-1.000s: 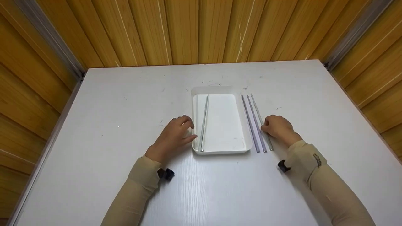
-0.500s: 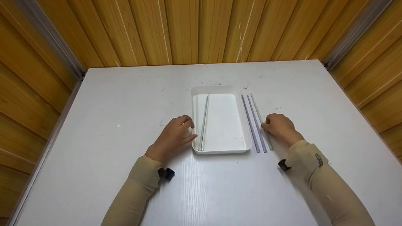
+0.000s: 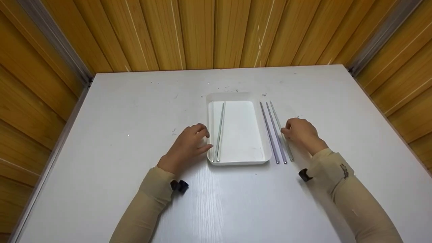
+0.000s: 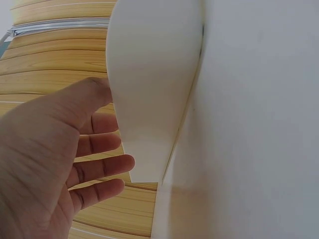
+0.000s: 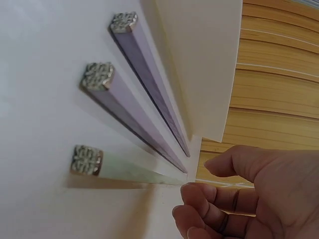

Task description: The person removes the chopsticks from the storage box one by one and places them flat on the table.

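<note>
In the head view my left hand (image 3: 187, 145) is at the left rim of a white tray (image 3: 243, 163), thumb tip reaching over the edge. The left wrist view shows its fingers loosely bent against the tray's outer wall (image 4: 149, 99). Slim pale green chopsticks (image 3: 220, 135) lie along the left inside of the tray. My right hand (image 3: 301, 131) hovers at a pale green chopstick (image 5: 132, 172) on the table, thumb and forefinger apart in the right wrist view. Beside it lie two purple chopsticks (image 5: 132, 109) (image 5: 149, 74) with patterned silvery ends.
The white table (image 3: 135, 101) reaches back to a wood-patterned wall (image 3: 229, 33), with similar panels on both sides. Small dark marks dot the tabletop behind the tray. A small black device (image 3: 180, 186) sits at the left cuff, another (image 3: 305, 174) at the right.
My right hand has moved slightly away from me along the green chopstick and risen a little. The left hand, the tray and the chopsticks have stayed in place.
</note>
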{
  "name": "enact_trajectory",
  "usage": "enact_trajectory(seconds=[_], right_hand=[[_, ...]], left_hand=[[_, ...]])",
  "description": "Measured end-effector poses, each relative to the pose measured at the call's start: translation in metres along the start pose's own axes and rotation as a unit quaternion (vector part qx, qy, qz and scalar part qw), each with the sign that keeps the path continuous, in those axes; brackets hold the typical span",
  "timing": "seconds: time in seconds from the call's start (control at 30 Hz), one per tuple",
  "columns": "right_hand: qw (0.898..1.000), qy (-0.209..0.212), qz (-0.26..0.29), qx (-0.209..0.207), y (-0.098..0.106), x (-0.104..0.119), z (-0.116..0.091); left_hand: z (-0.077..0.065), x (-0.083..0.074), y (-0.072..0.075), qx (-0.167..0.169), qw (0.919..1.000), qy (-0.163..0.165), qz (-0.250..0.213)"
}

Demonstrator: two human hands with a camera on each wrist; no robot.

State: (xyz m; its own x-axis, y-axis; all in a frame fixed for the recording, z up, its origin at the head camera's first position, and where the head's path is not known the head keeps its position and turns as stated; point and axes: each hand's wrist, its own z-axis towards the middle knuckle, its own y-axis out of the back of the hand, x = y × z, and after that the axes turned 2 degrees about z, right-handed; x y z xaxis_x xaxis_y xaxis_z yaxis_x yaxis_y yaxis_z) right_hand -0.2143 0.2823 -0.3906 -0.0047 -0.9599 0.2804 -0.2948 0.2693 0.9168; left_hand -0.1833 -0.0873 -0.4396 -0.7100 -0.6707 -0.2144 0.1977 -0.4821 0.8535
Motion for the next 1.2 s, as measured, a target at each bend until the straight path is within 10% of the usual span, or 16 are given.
enact_trajectory(seconds=[1.2], right_hand=[[0.999, 0.037, 0.013, -0.018, 0.008, 0.037, 0.001]], left_hand=[[0.002, 0.001, -0.005, -0.006, 1.0000, -0.005, 0.002]])
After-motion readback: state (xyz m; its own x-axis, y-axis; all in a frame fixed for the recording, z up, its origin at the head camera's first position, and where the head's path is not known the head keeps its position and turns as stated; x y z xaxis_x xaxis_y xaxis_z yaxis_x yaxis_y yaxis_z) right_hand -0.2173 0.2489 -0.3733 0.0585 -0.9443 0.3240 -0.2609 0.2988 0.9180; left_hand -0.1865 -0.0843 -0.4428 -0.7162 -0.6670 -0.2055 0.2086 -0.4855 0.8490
